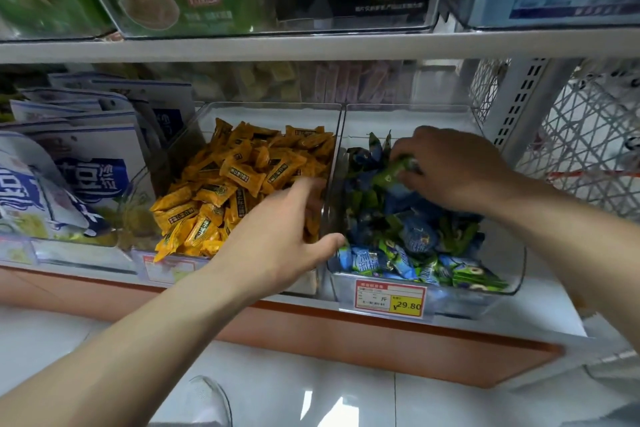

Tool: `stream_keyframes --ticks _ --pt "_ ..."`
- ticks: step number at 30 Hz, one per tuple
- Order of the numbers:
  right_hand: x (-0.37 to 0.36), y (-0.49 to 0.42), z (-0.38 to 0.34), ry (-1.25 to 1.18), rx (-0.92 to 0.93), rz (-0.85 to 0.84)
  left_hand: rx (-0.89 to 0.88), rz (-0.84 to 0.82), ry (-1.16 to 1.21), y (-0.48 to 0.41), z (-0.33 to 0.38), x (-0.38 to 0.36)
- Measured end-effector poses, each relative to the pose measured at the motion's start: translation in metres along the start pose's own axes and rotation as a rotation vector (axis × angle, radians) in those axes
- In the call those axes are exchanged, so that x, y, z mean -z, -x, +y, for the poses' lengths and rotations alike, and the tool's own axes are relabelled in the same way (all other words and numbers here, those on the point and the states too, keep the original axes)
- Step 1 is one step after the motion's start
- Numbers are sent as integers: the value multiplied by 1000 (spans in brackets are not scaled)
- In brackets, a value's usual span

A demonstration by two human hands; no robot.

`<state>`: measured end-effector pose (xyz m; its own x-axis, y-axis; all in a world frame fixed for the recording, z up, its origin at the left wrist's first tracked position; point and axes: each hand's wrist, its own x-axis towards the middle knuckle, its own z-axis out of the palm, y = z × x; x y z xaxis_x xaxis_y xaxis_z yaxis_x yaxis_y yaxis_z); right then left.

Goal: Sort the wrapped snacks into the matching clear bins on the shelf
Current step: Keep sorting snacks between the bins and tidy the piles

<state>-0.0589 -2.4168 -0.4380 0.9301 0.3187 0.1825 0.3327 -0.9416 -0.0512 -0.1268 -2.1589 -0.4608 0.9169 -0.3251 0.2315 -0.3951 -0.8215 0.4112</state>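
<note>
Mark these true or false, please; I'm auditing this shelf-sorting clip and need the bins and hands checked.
1. The right hand pinches a green wrapped snack over the blue-and-green snack bin. True.
2. The left hand is at the wall between that bin and the yellow snack bin. True.
3. The yellow snack bin also holds blue packets. False: only yellow wrappers show.
4. The 29.80 price tag is on the yellow snack bin. False: it is on the blue-and-green snack bin.

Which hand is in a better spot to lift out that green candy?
The right hand. Its fingers pinch a green candy inside the right bin, while the left hand is blurred at the wall between the bins.
</note>
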Motion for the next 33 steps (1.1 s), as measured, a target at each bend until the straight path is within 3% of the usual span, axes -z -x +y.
stream_keyframes --ticks 4,7,9,12,15,19,22,26,31,33 --pt "-3 -1 1 216 -87 -30 -5 -2 -6 -1 1 1" --pt "5 3 -15 -130 62 64 1 -19 -14 -1 0 1" --pt "2 12 -37 -436 186 -205 6 -26 -14 -1 1 0" --pt "-17 22 -64 -464 278 -630 -1 -2 -16 0 1 -2" --pt "-24 17 -65 -368 268 -712 -3 3 5 0 0 -1" --pt "-12 19 -51 -21 281 -838 -5 -7 -4 2 0 -1" --pt "9 22 -34 42 197 -788 -4 -8 8 1 -1 0" --pt "22 28 -14 -85 153 -681 8 -30 22 0 -3 0" --pt "-1 7 -21 -143 215 -208 13 -6 22 1 -1 -2" --pt "-12 -7 -27 -49 169 -269 17 4 26 1 2 -3"
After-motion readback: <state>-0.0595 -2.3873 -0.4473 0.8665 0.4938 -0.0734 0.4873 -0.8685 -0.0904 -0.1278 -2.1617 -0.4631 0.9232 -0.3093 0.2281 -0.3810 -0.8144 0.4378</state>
